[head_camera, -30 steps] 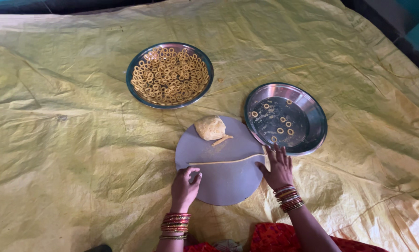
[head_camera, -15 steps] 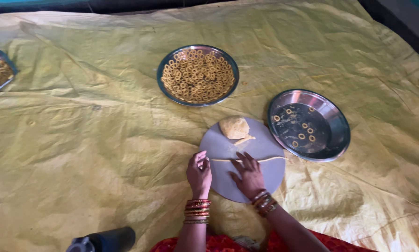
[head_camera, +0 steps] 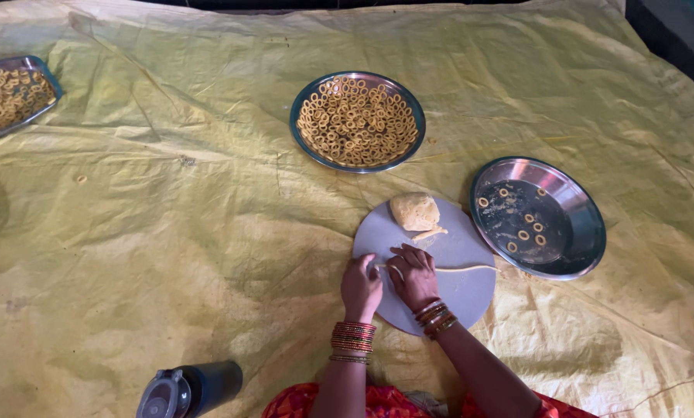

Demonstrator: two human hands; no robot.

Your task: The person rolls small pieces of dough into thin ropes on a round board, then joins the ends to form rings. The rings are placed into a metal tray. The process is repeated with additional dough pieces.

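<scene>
Both hands (head_camera: 389,280) now press flat together on the dough rope (head_camera: 455,268), formerly spread apart.

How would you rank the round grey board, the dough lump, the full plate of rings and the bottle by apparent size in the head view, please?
1. Round grey board and full plate of rings: too alike to rank.
2. Bottle, cut off by the frame edge and nearer the camera, so unsure.
3. Dough lump.

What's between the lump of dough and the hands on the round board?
In the head view, only bare grey board lies between the yellowish dough lump and the two hands. The thin dough rope runs out from under them.
</scene>
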